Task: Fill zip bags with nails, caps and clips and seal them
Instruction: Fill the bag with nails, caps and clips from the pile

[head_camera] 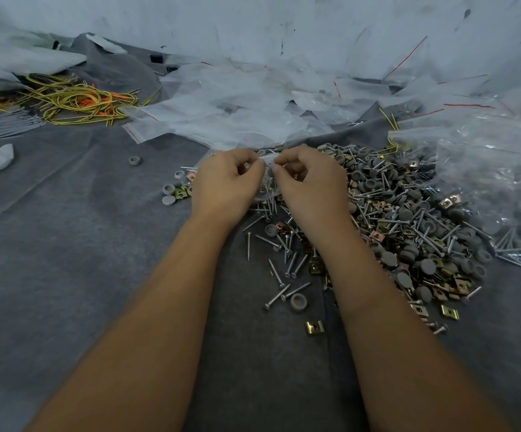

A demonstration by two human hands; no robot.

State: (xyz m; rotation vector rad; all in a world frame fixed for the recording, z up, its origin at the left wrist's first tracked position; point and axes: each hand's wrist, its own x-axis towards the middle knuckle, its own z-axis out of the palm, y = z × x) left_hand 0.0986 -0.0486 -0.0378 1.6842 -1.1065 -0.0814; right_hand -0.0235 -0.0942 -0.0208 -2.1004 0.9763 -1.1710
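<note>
Pinching zip bag [267, 169] top edge, both hands [226, 179] [310, 182] | hardware pile [409, 219] right

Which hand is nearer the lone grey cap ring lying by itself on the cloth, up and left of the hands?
Left. The left hand sits just right of the cap ring; the right hand is farther right, past the zip bag both hands pinch.

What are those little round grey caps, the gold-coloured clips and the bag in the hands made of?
Caps: probably matte grey plastic or rubber, since they show no shine. Clips: likely folded sheet metal with a brassy plating that glints. Bag, pinched by the left hand and right hand: thin clear plastic film.
</note>
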